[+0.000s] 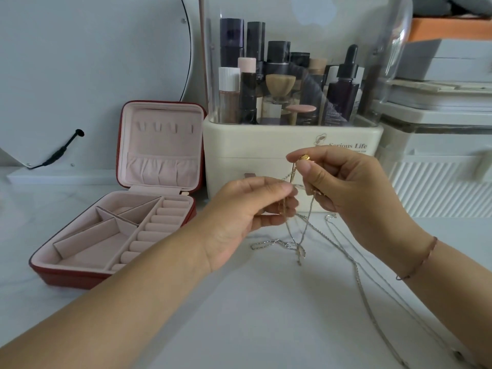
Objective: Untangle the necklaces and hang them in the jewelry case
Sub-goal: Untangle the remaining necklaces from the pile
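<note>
The tangled necklaces [300,235] hang at frame centre, tails trailing on the table [266,302]. The raised right hand [354,193] pinches their gold pendant [304,157] in its fingers; the left hand [247,211], lower, clamps its fingers on them. The open jewelry case [66,278] sits left.

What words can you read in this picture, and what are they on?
"Serious Life": on the front of the cream organizer.
Small line right under it: too blurred to read.
Label on the dropper bottle: too blurred to read.
No other text can be read.
</note>
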{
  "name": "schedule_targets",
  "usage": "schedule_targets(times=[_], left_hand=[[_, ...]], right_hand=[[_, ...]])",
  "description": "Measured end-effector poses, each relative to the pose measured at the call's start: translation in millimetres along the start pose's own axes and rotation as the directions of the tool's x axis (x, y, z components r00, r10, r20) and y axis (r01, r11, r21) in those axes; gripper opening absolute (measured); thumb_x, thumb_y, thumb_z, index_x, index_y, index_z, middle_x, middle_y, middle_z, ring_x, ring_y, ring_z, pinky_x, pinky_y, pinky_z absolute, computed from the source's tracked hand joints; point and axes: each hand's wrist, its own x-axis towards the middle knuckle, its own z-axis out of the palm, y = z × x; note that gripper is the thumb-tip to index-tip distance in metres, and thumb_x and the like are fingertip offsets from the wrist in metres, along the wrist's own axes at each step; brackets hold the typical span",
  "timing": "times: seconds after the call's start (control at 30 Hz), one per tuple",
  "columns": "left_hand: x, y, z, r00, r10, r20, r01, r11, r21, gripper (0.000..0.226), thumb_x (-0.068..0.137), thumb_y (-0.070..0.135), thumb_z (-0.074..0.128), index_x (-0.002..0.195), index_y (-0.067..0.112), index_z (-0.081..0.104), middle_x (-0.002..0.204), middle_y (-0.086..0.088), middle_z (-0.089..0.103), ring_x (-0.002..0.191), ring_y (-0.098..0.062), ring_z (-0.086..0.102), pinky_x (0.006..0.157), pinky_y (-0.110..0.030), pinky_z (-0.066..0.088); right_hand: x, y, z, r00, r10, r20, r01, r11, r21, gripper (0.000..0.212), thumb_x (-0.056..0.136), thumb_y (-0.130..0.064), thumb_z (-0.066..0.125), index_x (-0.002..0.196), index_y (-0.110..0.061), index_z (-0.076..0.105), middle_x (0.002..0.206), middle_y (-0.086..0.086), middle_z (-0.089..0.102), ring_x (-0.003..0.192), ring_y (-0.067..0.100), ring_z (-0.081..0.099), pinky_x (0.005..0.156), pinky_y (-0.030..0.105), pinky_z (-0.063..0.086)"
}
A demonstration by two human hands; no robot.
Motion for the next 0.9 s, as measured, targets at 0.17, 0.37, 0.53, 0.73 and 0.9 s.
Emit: schedule_targets(times=[0.17,0.37,0.53,0.73,0.9], left_hand=[[4,6,-4,0.997,-0.083,-0.004,0.079,0.959,-0.272,0.013,0.073,0.027,0.062,0.065,0.017,0.064,0.066,0.0,0.061,0.057,-0.012,0.06,0.061,-0.024,0.055],[7,10,-16,0.988,-0.127,-0.09,0.105,0.97,-0.221,0.023,0.076,0.035,0.062,0.063,0.02,0.051,0.05,0.004,0.038,0.044,-0.01,0.033,0.049,-0.022,0.036],[7,10,-20,0.965,-0.196,-0.173,0.176,0.977,-0.123,0.039,0.087,0.037,0.056,0.053,0.021,0.045,0.044,0.005,0.03,0.04,-0.011,0.026,0.051,-0.027,0.027],[12,3,-25,0.908,-0.224,-0.355,0.265,0.961,0.072,0.042,0.092,0.035,0.053,0.055,0.019,0.043,0.043,0.004,0.034,0.039,-0.013,0.027,0.048,-0.027,0.026],[10,1,-26,0.882,-0.175,-0.437,0.322,0.901,0.29,0.036,0.092,0.03,0.052,0.061,0.013,0.057,0.047,0.002,0.046,0.036,-0.012,0.03,0.039,-0.019,0.022]], right_hand=[[2,3,-5,0.995,0.104,0.001,-0.104,0.994,0.025,0.019,0.082,-0.02,0.065,0.097,-0.01,0.072,0.056,0.007,0.059,0.043,0.011,0.031,0.041,0.017,0.026],[7,2,-17,0.952,0.27,0.145,-0.302,0.905,0.3,0.025,0.08,-0.024,0.061,0.099,-0.011,0.069,0.055,0.002,0.053,0.041,0.005,0.028,0.042,0.015,0.017],[13,-5,-27,0.962,0.255,0.095,-0.269,0.845,0.463,0.016,0.087,-0.024,0.056,0.096,-0.017,0.067,0.046,-0.008,0.044,0.041,0.003,0.027,0.041,0.015,0.017],[19,-15,-40,0.974,0.218,0.068,-0.218,0.797,0.563,0.013,0.088,-0.029,0.052,0.094,-0.022,0.063,0.044,-0.011,0.04,0.037,0.003,0.027,0.036,0.012,0.017],[17,-13,-37,0.977,0.196,0.078,-0.208,0.835,0.51,0.016,0.086,-0.025,0.055,0.096,-0.019,0.066,0.046,-0.009,0.043,0.038,0.002,0.028,0.038,0.013,0.018]])
